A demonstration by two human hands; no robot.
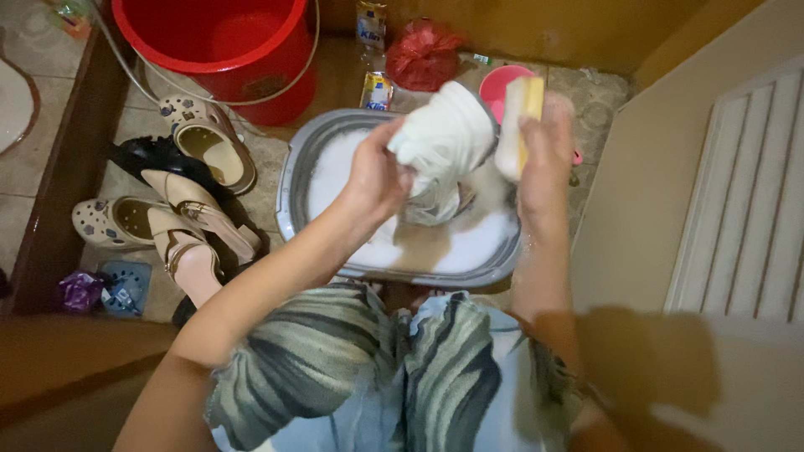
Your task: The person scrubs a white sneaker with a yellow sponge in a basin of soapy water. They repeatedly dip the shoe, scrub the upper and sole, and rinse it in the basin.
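Note:
My left hand (378,174) grips a white shoe (444,138) and holds it up over a grey basin (295,180) full of foamy water. My right hand (546,142) is closed around a yellow and white sponge (521,117), raised just to the right of the shoe. The sponge and the shoe are close together, and I cannot tell whether they touch. Part of the shoe hangs down towards the foam, hidden behind my left hand.
A red bucket (226,42) with a hose stands at the back left. Several shoes and clogs (184,201) lie on the tiled floor left of the basin. A red bag (423,52), small packets and a pink cup (500,84) sit behind it. A white slatted door (745,209) is on the right.

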